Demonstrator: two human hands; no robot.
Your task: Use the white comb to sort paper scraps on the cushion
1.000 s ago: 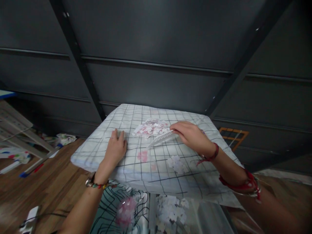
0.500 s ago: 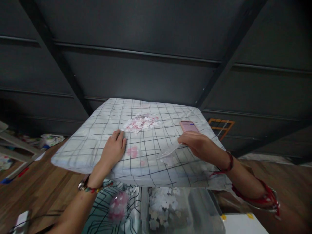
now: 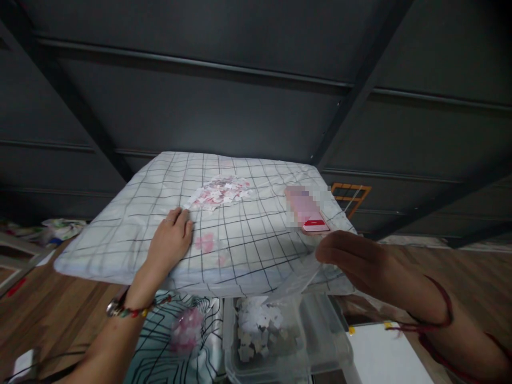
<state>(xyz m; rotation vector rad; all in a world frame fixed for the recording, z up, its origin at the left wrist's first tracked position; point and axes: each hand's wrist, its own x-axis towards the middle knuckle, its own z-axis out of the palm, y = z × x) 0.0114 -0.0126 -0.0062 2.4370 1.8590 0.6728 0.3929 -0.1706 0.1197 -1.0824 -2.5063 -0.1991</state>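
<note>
Head view:
1. Pinching thin translucent sheet (image 3: 298, 280) in right hand (image 3: 354, 258), slanted down toward clear bin (image 3: 330, 328).
2. Resting left hand (image 3: 170, 237), unclenched and free, on checked cloth (image 3: 256, 226), just beside pile of paper scraps (image 3: 221, 192).

The cloth (image 3: 262, 229) under the left hand (image 3: 170, 237) was white with dark grid; small pieces (image 3: 222, 193) beyond it were pink and white.

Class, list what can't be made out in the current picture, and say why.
All in the head view:
Thin translucent sheet: its held end, covered by the right hand.
Pink rectangular phone: most of its face, masked by pixelation.
Heap of small white-and-pink pieces: any print, too small and blurred.
White flat panel with yellow corner patches: near end, cut off by the bottom edge.
</note>
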